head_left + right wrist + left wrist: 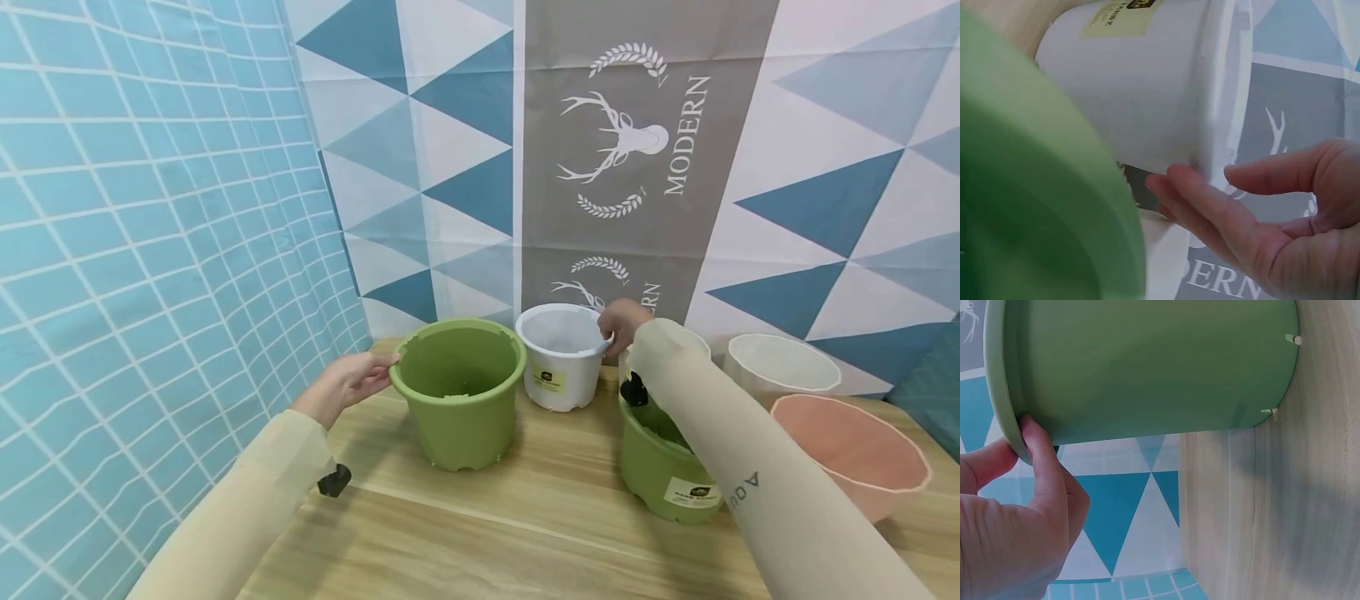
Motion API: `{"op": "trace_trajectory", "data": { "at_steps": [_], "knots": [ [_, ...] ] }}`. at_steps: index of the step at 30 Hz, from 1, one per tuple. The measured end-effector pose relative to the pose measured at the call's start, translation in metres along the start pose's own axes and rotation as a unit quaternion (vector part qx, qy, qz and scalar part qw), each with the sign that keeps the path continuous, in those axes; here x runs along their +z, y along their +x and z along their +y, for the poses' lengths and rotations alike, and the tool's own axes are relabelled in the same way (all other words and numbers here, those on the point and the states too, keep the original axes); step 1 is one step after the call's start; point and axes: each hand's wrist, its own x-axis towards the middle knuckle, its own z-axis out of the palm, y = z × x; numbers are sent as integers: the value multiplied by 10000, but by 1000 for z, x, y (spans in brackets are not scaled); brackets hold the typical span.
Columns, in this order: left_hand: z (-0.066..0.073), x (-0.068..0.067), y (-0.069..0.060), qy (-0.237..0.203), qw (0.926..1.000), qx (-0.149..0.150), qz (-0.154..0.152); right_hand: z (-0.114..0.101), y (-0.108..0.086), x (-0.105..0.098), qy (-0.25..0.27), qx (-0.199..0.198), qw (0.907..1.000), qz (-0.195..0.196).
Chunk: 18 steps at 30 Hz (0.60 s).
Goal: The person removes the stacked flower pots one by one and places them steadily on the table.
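A large green flower pot (465, 425) stands upright on the wooden table at left centre. My left hand (354, 382) pinches its rim; in the left wrist view the thumb lies on one side of the rim and the fingers (1044, 462) beneath it on the other. Beside it, farther back, stands a white flower pot (562, 385) with a yellow label. At the right of its rim is my right hand (624, 323). In the right wrist view, thumb and fingers (1210, 200) are parted around the rim's edge, fingertips close to the wall; contact is unclear.
Another green pot (660, 475) with a label stands under my right forearm, partly hidden. Farther right are a cream pot (780, 367) and a pink pot (855, 450). A blue tiled-pattern sheet (187, 250) borders the left, and a patterned backdrop (465, 167) stands behind the table (450, 550).
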Motion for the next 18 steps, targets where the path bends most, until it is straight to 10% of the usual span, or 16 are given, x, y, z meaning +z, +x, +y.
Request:
{"op": "trace_trajectory", "data": {
  "at_steps": [2, 5, 12, 18],
  "knots": [
    [0, -1, -1, 7, 10000, 24, -8, 2, 5, -6, 506, 155, 9984, -198],
    [0, -3, -2, 18, 10000, 64, -68, -25, -39, -7, 930, 642, 9935, -100],
    [-1, -10, -5, 655, 9969, 440, 3, -81, -148, 0, -846, -21, 9959, 308],
    [-6, -21, -7, 2337, 9627, 1269, 490, -82, -167, -4, -2025, -701, 9765, 238]
  ]
}}
